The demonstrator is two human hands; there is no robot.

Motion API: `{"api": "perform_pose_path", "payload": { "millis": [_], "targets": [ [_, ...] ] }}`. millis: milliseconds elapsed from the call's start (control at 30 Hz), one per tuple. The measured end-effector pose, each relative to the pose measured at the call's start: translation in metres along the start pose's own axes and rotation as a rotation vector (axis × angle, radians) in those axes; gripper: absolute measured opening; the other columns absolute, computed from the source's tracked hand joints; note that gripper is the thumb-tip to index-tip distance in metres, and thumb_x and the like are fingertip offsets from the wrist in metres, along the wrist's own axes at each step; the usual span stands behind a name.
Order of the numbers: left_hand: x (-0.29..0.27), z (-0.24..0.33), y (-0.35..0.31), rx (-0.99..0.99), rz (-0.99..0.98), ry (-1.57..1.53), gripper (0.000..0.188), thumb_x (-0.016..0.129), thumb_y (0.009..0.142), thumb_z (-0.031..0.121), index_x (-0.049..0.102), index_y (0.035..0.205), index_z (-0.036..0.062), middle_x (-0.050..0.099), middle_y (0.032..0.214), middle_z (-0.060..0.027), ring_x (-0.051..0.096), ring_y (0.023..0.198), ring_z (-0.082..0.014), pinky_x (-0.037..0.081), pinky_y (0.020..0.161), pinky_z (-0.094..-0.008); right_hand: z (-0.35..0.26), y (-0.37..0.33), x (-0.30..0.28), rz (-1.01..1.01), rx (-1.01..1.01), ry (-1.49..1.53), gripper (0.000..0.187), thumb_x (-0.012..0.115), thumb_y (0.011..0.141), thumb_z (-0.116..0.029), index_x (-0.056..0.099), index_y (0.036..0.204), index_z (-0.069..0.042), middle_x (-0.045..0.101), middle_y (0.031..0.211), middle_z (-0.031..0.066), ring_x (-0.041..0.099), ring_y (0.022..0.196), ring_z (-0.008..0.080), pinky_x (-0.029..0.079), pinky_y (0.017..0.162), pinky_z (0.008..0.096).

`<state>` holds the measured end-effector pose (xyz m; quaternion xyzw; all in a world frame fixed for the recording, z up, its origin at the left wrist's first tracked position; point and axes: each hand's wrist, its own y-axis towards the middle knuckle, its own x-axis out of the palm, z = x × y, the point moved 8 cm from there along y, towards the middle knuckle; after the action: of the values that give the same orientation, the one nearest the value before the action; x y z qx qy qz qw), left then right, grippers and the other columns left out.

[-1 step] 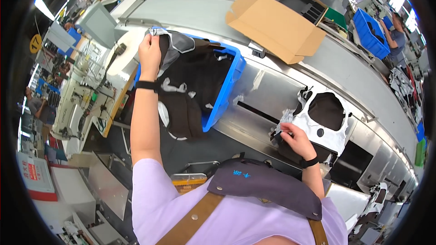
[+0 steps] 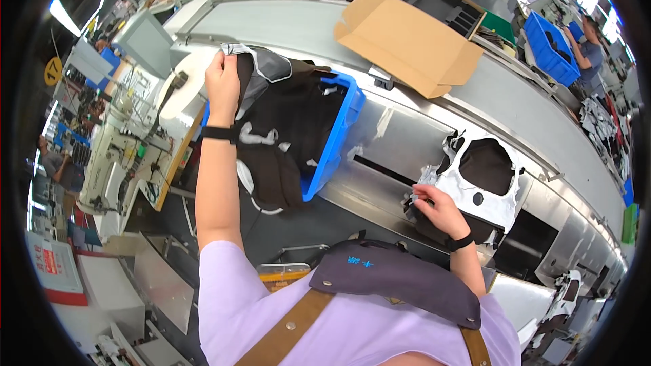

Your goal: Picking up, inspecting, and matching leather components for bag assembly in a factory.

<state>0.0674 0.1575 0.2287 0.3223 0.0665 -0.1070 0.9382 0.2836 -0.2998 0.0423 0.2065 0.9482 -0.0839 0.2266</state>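
My left hand (image 2: 222,85) is raised over the near-left part of a blue plastic crate (image 2: 332,142), its fingers closed on the upper edge of a grey-and-black fabric piece (image 2: 270,66). The piece hangs down over dark brown, white-edged fabric (image 2: 291,115) heaped in the crate, some of which droops over the near side. On the right, my right hand (image 2: 439,209) has its fingers loosely bent and apart. It is beside the left edge of a stack of white-and-black sewn fabric pieces (image 2: 475,183) with a large rounded opening. Whether its fingertips touch the stack is hard to see.
The crate and stack rest along a metal work counter (image 2: 386,135). An opened cardboard box (image 2: 413,41) lies on the grey conveyor (image 2: 291,24) beyond. A sewing machine (image 2: 108,176) stands at left. Another person (image 2: 588,47) works beside a blue crate at far right.
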Motion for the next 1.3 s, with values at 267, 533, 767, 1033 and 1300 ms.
{"api": "perform_pose_path", "payload": {
  "millis": [267, 533, 767, 1033, 1300],
  "targets": [
    [0.045, 0.121, -0.009, 0.044, -0.197, -0.446, 0.017, 0.054, 0.098, 0.014, 0.060, 0.089, 0.0009, 0.052, 0.076, 0.0036, 0.043, 0.073, -0.0045, 0.039, 0.064, -0.0226, -0.113, 0.058, 0.071, -0.211, -0.421, 0.037, 0.049, 0.065, 0.089, -0.019, 0.050, 0.133, -0.003, 0.059, 0.125, 0.0176, 0.058, 0.115, 0.0303, 0.046, 0.098, 0.0370],
    [-0.042, -0.251, -0.238, -0.439, -0.173, 1.091, 0.043, 0.060, 0.086, 0.030, 0.061, 0.127, 0.0181, 0.040, 0.149, -0.0034, 0.022, 0.139, -0.0480, 0.021, 0.101, -0.0707, -0.137, 0.116, 0.194, -0.378, -0.569, -0.269, 0.074, 0.070, 0.082, -0.023, 0.036, 0.146, -0.010, 0.041, 0.145, 0.0218, 0.037, 0.135, 0.0393, 0.032, 0.111, 0.0461],
    [0.013, -0.243, -0.258, -0.142, -0.128, 0.744, 0.034, 0.058, 0.084, 0.037, 0.070, 0.111, 0.0195, 0.053, 0.136, -0.0069, 0.046, 0.129, -0.0304, 0.019, 0.108, -0.0615, -0.149, 0.124, 0.215, -0.454, -0.509, -0.401, 0.025, 0.066, 0.082, -0.020, 0.066, 0.102, -0.004, 0.067, 0.093, 0.0167, 0.064, 0.089, 0.0348, 0.051, 0.077, 0.0422],
    [0.011, -0.173, -0.243, -0.173, 0.051, 0.662, 0.037, 0.066, 0.076, 0.034, 0.066, 0.106, 0.0122, 0.059, 0.110, -0.0142, 0.052, 0.116, -0.0327, 0.029, 0.108, -0.0548, -0.225, 0.197, 0.292, -0.317, -0.632, -0.297, 0.051, 0.074, 0.079, -0.012, 0.049, 0.122, -0.002, 0.063, 0.108, 0.0147, 0.065, 0.095, 0.0275, 0.052, 0.083, 0.0348],
    [-0.037, -0.159, -0.239, -0.458, 0.297, -0.071, 0.008, 0.056, 0.085, 0.005, 0.058, 0.091, 0.0001, 0.062, 0.099, -0.0226, 0.059, 0.094, -0.0416, 0.048, 0.082, -0.0471, -0.175, 0.289, 0.349, -0.288, -0.716, -0.456, 0.052, 0.065, 0.089, -0.026, 0.051, 0.132, 0.000, 0.048, 0.140, 0.0210, 0.044, 0.132, 0.0339, 0.034, 0.110, 0.0373]
  ]
}}
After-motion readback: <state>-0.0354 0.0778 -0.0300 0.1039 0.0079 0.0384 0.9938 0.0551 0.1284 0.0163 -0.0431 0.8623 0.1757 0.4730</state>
